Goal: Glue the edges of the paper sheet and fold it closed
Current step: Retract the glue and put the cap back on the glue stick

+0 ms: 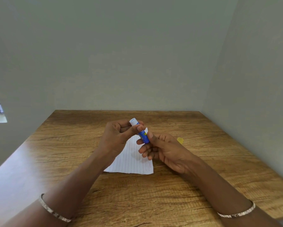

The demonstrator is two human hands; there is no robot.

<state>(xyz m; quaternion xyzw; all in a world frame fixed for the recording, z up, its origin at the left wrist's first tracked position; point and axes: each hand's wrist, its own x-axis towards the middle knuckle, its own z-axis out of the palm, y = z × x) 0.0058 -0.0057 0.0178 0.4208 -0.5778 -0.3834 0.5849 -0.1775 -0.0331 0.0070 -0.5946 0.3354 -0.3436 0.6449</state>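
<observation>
A lined white paper sheet (132, 159) lies flat on the wooden table (72, 154), partly hidden under my hands. Above it I hold a blue glue stick (142, 133), tilted, with its white end pointing up and away. My left hand (116, 136) pinches the upper part near the white end. My right hand (163, 148) grips the lower blue barrel between thumb and fingers. A small yellow cap (180, 140) lies on the table just right of my right hand.
Grey walls (137, 63) close in the table at the back and on the right side. The table's left edge runs diagonally toward me. A bracelet sits on each of my wrists.
</observation>
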